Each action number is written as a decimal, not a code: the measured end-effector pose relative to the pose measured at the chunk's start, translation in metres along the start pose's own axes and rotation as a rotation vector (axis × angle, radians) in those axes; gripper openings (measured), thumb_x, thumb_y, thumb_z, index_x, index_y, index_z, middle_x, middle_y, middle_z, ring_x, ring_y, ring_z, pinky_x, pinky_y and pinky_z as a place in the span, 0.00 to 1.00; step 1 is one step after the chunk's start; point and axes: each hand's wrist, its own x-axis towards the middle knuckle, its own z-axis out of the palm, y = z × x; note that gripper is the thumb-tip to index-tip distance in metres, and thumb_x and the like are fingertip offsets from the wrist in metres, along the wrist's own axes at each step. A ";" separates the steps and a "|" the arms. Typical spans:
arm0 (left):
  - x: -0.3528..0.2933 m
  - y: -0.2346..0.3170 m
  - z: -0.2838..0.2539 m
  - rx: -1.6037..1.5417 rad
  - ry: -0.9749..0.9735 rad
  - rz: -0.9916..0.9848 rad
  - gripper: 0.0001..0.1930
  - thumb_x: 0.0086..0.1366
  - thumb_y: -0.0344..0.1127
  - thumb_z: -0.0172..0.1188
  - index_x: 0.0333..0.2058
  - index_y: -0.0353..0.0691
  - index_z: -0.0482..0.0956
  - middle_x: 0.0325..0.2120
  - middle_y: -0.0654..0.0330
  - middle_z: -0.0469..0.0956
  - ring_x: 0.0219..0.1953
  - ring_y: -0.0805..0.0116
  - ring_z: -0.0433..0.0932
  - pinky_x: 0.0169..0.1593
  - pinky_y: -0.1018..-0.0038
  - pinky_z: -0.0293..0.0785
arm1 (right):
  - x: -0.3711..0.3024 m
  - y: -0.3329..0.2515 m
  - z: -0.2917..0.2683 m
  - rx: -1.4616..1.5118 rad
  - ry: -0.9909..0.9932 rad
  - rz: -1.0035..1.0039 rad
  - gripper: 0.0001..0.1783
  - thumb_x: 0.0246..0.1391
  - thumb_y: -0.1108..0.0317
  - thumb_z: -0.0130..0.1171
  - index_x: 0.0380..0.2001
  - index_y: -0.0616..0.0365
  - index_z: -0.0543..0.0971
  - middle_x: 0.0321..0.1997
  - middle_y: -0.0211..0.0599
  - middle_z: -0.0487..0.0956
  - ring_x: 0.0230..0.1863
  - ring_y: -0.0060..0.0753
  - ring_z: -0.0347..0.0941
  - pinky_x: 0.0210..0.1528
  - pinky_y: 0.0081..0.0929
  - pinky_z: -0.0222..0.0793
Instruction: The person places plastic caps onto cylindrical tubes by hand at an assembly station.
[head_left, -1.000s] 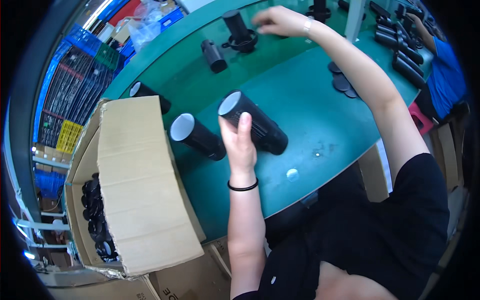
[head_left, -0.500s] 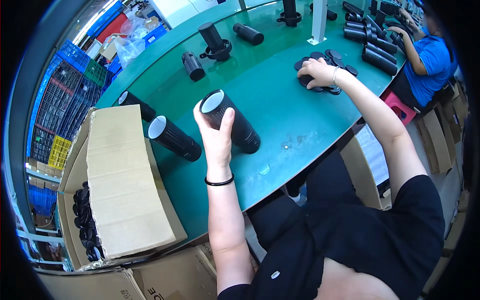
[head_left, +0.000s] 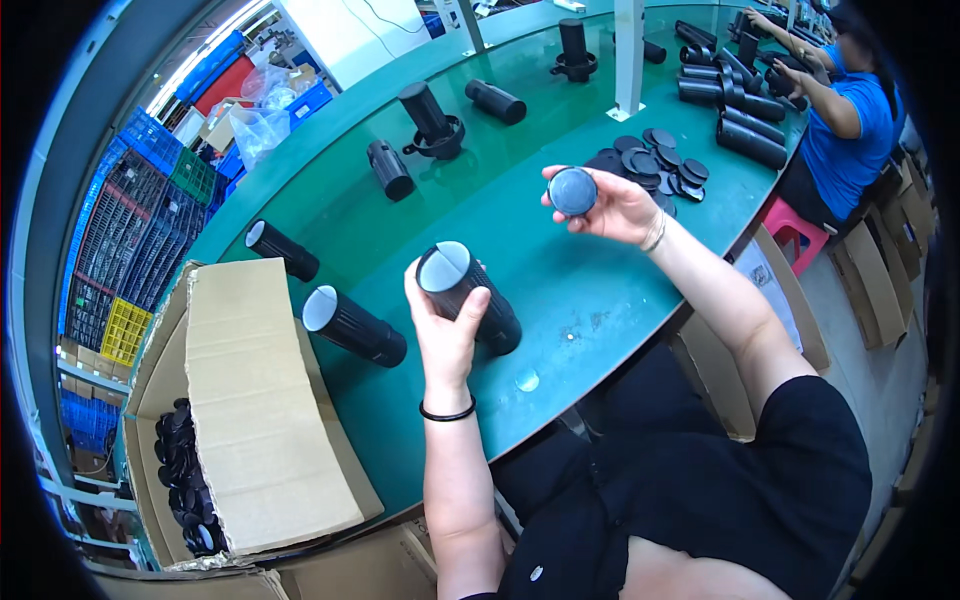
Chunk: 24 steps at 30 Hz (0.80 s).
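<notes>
Tube and disc held apart over a green bench (head_left: 560,285). The left hand (head_left: 440,340) curls round the upper part of a black tube (head_left: 497,325); its grip is closed on the wall, thumb on the near side, and the pale-lined mouth (head_left: 445,267) tilts toward the viewer. The right hand (head_left: 617,208) has a round disc (head_left: 573,191) by its edge — a pinch of thumb and fingers — raised near a heap of black discs (head_left: 660,160). A second tube (head_left: 360,328) lies between the held one and a cardboard box (head_left: 265,400). The step in hand appears to be a hold: tube steadied, one disc clear of the heap. Bringing disc to mouth would call for a leftward carry, the disc squared to the rim, and a firm left grip.
</notes>
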 end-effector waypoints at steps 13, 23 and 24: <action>-0.006 -0.002 -0.006 0.043 0.001 -0.078 0.28 0.58 0.33 0.63 0.55 0.36 0.63 0.43 0.55 0.73 0.46 0.64 0.73 0.53 0.68 0.69 | 0.005 0.018 0.016 0.085 -0.048 0.003 0.42 0.53 0.57 0.62 0.65 0.57 0.52 0.59 0.52 0.66 0.47 0.42 0.74 0.47 0.29 0.73; 0.006 -0.003 -0.012 -0.110 0.040 -0.061 0.27 0.59 0.30 0.62 0.55 0.35 0.61 0.47 0.58 0.69 0.48 0.68 0.70 0.52 0.70 0.68 | 0.006 0.003 0.036 -0.629 0.094 -0.062 0.42 0.46 0.59 0.69 0.61 0.58 0.61 0.55 0.42 0.71 0.45 0.31 0.75 0.48 0.25 0.72; 0.005 -0.002 -0.012 -0.167 0.011 -0.078 0.29 0.58 0.29 0.63 0.56 0.35 0.60 0.47 0.58 0.69 0.49 0.69 0.69 0.53 0.71 0.67 | 0.007 0.005 0.041 -0.619 0.088 -0.053 0.42 0.46 0.59 0.69 0.61 0.58 0.61 0.55 0.42 0.71 0.45 0.31 0.75 0.48 0.25 0.72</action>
